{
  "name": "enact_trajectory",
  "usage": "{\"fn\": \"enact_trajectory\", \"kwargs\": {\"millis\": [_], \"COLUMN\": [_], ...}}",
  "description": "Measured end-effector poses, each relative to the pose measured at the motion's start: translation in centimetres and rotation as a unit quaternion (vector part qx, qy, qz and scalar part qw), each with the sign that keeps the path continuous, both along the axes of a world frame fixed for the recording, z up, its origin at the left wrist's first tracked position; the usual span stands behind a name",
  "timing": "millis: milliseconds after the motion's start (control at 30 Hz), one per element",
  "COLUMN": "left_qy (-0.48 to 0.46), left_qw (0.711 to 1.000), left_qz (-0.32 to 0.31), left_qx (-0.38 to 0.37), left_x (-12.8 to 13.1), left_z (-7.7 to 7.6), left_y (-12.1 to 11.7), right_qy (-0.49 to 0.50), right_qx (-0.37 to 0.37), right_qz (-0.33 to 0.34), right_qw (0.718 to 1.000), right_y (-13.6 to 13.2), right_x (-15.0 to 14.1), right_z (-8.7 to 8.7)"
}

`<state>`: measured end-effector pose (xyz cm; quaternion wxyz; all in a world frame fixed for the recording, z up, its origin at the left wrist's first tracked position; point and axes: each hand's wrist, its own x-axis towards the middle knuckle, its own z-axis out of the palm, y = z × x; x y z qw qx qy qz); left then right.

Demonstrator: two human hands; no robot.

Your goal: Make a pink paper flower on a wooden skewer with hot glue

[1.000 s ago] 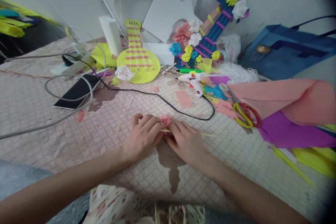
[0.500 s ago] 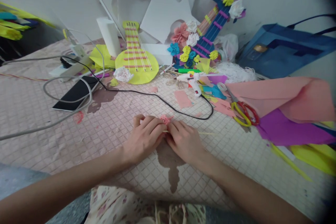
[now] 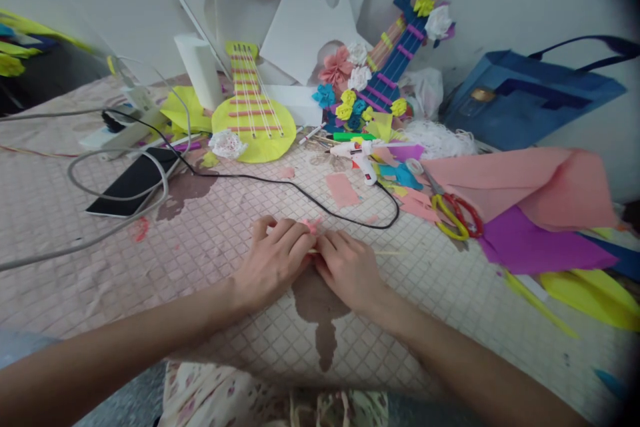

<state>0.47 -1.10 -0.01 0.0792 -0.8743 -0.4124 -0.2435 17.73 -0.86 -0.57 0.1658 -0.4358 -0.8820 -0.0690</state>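
Observation:
Both of my hands meet low over the table. My left hand point(image 3: 280, 253) is closed, its fingers pinching a small pink crepe paper flower point(image 3: 313, 224), of which only the ruffled top shows. Against it, my right hand point(image 3: 353, 267) is closed on a thin wooden stick point(image 3: 389, 253) that lies crosswise and pokes out to the right. A short piece of the stick also shows between the hands. The fingertips hide the place where paper and stick meet.
Beyond my hands lie a pink paper strip point(image 3: 343, 190), a hot glue gun point(image 3: 363, 161) and its black cable point(image 3: 300, 185). Scissors point(image 3: 457, 215) rest by crepe sheets point(image 3: 530, 180) at right. A yellow paper guitar point(image 3: 255, 127) and a flowered blue one point(image 3: 400, 67) lean behind; a tablet point(image 3: 133, 183) lies left.
The pink flower has turned between my fingers, its coiled centre less visible and a ruffled edge now on top. My hands keep their grip; the view has shifted slightly right.

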Motion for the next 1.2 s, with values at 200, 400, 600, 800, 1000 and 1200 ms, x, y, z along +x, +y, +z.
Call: {"fn": "enact_trajectory", "kwargs": {"millis": [200, 400, 600, 800, 1000, 1200], "left_qy": [-0.020, -0.043, -0.053, -0.071, -0.104, -0.111], "left_qw": [0.999, 0.998, 0.997, 0.995, 0.991, 0.990], "left_qz": [-0.021, -0.026, -0.018, 0.007, 0.008, 0.006], "left_qx": [-0.019, -0.040, -0.051, -0.066, -0.086, -0.088], "left_x": [-0.25, -0.35, -0.33, -0.11, -0.12, -0.27], "left_z": [-0.19, -0.38, -0.44, -0.29, -0.32, -0.41], "left_y": [-0.03, -0.02, -0.03, 0.10, 0.11, 0.13], "right_qy": [-0.013, -0.018, -0.012, -0.014, -0.011, -0.031], "right_qx": [0.002, -0.005, -0.004, -0.012, -0.006, -0.021], "right_qz": [0.006, 0.005, -0.010, -0.032, -0.027, -0.027], "right_qw": [1.000, 1.000, 1.000, 0.999, 1.000, 0.999], "right_y": [-0.02, 0.04, -0.09, -0.21, -0.08, -0.11], "right_x": [0.12, 0.15, 0.32, 0.49, -0.04, -0.14], "right_z": [0.14, 0.02, -0.01, 0.30, 0.18, 0.05]}}
